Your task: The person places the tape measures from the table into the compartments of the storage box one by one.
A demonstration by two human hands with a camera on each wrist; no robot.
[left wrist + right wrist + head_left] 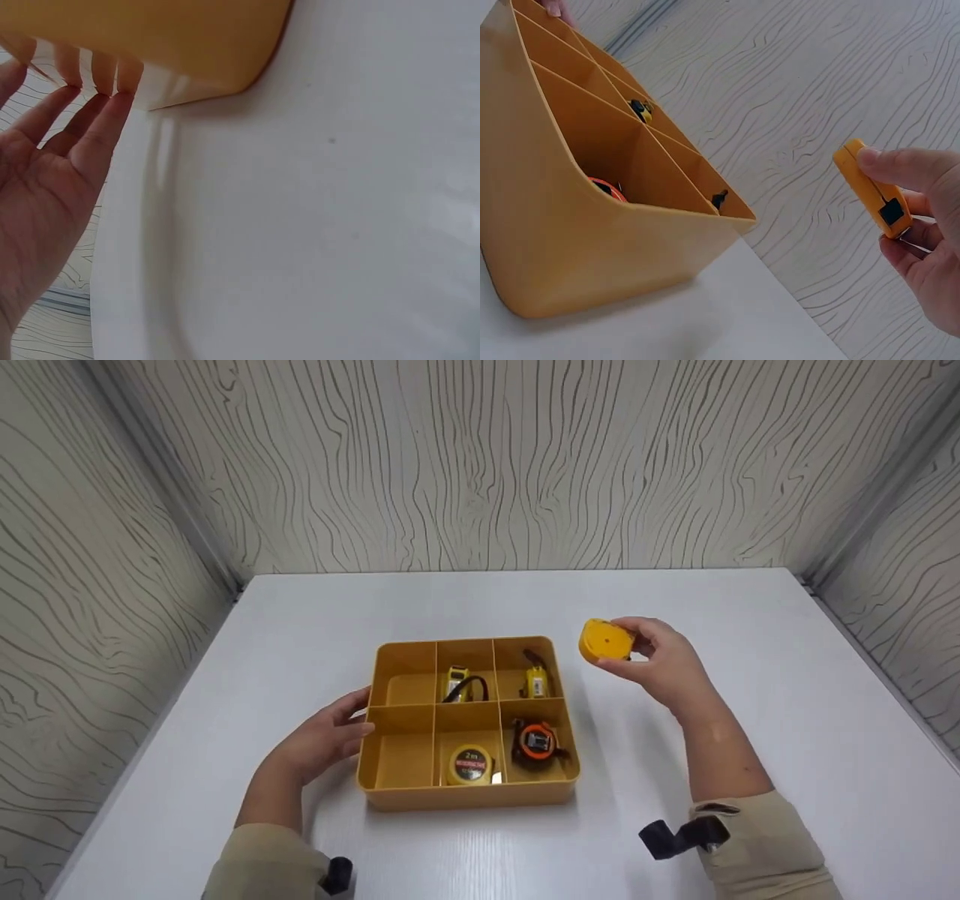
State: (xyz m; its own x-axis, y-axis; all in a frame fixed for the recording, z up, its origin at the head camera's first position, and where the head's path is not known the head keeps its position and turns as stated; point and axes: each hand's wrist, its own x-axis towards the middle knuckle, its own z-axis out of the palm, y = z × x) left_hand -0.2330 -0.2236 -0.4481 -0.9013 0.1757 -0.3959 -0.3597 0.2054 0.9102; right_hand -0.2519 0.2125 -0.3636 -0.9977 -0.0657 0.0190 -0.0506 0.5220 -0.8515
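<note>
A yellow tape measure (606, 640) is pinched between the thumb and fingers of my right hand (660, 660), raised right of the box. The right wrist view shows its narrow edge with a black square patch. My left hand (330, 737) rests against the left side of the yellow-brown divided box (472, 795), its fingers fairly straight on the outer wall in the left wrist view. Inside the box lie a yellow round tape measure (470, 765) at front middle, an orange-and-black tape measure (537, 741) at front right, and small yellow tape measures (535, 682) in the back middle and back right compartments.
The box stands on a white table (315, 615), and its two left compartments hold nothing. Wood-grain panels (480, 465) enclose the table at the back and both sides. Black camera mounts (682, 838) sit on the wrists, over beige sleeves.
</note>
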